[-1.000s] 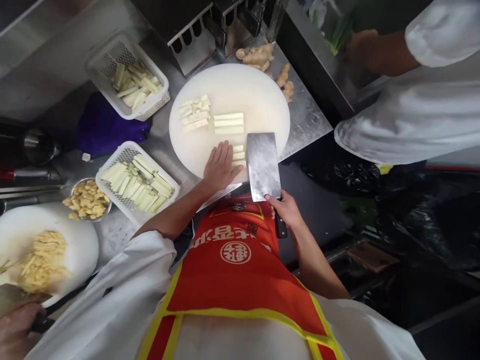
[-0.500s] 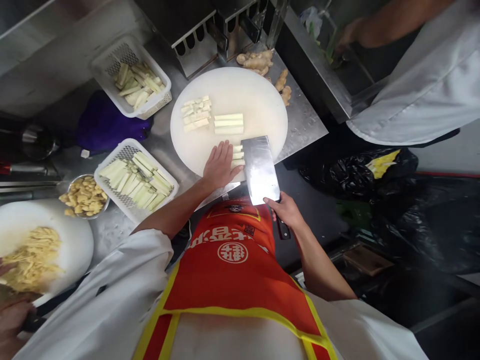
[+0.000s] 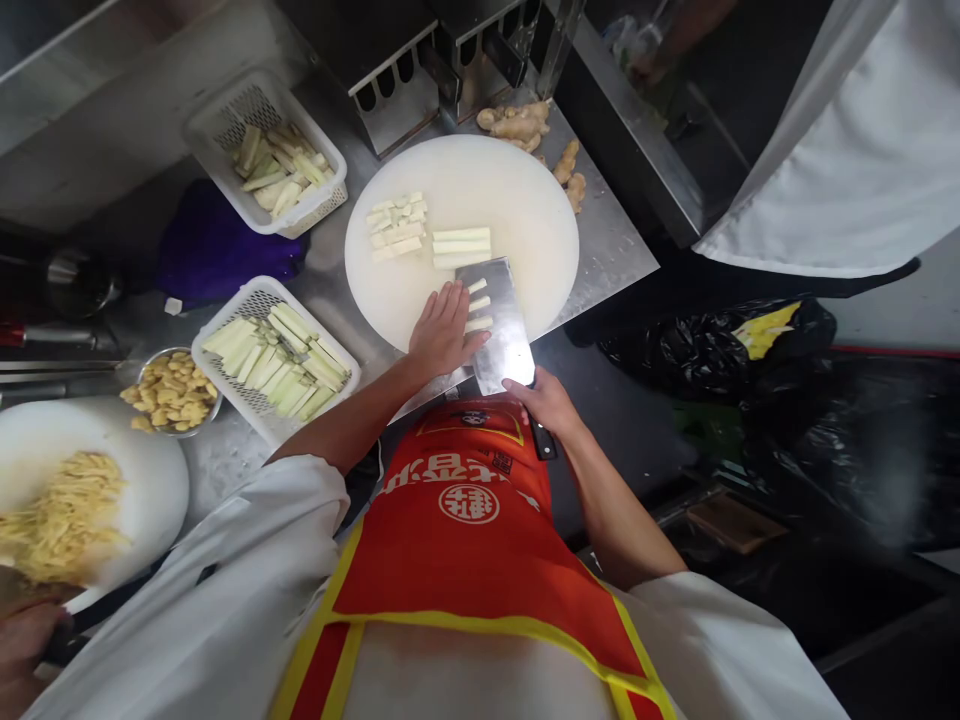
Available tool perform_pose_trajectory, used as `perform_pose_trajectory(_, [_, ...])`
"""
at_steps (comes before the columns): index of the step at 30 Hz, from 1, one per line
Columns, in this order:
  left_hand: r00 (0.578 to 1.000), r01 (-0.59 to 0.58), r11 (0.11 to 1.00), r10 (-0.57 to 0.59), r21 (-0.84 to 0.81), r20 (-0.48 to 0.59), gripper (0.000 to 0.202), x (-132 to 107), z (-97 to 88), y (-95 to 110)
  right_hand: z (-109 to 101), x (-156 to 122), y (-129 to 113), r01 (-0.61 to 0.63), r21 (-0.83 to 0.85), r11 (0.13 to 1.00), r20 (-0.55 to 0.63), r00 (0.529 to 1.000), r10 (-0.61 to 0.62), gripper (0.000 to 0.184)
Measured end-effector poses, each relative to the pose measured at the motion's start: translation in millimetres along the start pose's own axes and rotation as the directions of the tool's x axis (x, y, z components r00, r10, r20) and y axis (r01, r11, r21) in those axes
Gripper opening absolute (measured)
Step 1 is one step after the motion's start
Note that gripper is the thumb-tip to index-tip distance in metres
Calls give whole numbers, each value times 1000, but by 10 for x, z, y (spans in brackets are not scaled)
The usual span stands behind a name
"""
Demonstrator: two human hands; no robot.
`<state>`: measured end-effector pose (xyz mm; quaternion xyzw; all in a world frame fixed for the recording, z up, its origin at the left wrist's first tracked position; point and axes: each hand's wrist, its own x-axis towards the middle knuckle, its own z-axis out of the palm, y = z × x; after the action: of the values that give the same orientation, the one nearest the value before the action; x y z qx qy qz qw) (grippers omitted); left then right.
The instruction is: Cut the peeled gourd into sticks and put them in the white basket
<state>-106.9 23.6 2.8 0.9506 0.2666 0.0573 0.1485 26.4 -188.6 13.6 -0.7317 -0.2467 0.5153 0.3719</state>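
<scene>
My right hand [image 3: 546,400] grips the black handle of a cleaver [image 3: 501,335], whose broad blade lies flat at the near edge of the round white cutting board [image 3: 532,190]. My left hand [image 3: 444,330] is laid flat with fingers stretched out, beside the blade. Three pale vegetable sticks [image 3: 478,303] show between my left hand and the cleaver, their ends over the blade's left part. Just beyond the blade lies a neat row of cut sticks [image 3: 460,246]. Further left on the board is a looser group of shorter pieces [image 3: 396,228].
White baskets of cut vegetable sticks, a near basket [image 3: 352,375] and a far basket [image 3: 339,172], stand left. Ginger [image 3: 517,124] lies behind the board near a knife rack [image 3: 397,105]. Another person's hand [image 3: 30,640] is by a second board [image 3: 161,480]. A white-clad person [image 3: 847,160] stands right.
The cleaver has moved left in my right hand, and its blade now reaches under the ends of the sticks. My left hand stays nearly in place.
</scene>
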Motion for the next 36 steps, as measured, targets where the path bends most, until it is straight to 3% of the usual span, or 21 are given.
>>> perform_pose_trajectory(5, [1000, -6, 1000, 6, -3, 5, 90, -11, -15, 36, 69, -48, -8, -6, -40, 999, 39, 999, 7, 40])
perform_pose_trajectory(8, [1000, -9, 1000, 9, -27, 8, 92, 6, -9, 39, 157, -1, -44, -2, 18, 1000, 39, 999, 1, 43])
perform_pose_trajectory(12, [999, -7, 995, 13, -99, 52, 92, 18, -61, -85, 268, 99, -123, -5, 71, 997, 38, 999, 3, 48])
perform_pose_trajectory(18, [981, 165, 970, -179, -179, -67, 75, -111, -158, -341, 275, 104, -123, -2, 97, 995, 38, 999, -1, 48])
perform_pose_trajectory(22, [999, 35, 993, -37, -112, -16, 81, -196, -25, -228, 290, 94, -108, -10, 93, 996, 29, 1000, 7, 48])
perform_pose_trajectory(25, [999, 33, 997, -35, -68, -31, 82, -202, 53, -133, 284, 4, -68, -22, 103, 994, 41, 999, 18, 48])
perform_pose_trajectory(30, [999, 24, 998, -26, -57, -19, 85, -183, 27, -130, 286, -133, -33, -69, 56, 996, 59, 996, 66, 45])
perform_pose_trajectory(36, [999, -48, 998, 49, -26, 18, 82, -237, 24, -71, 631, 179, -162, 7, 73, 997, 77, 997, -12, 38])
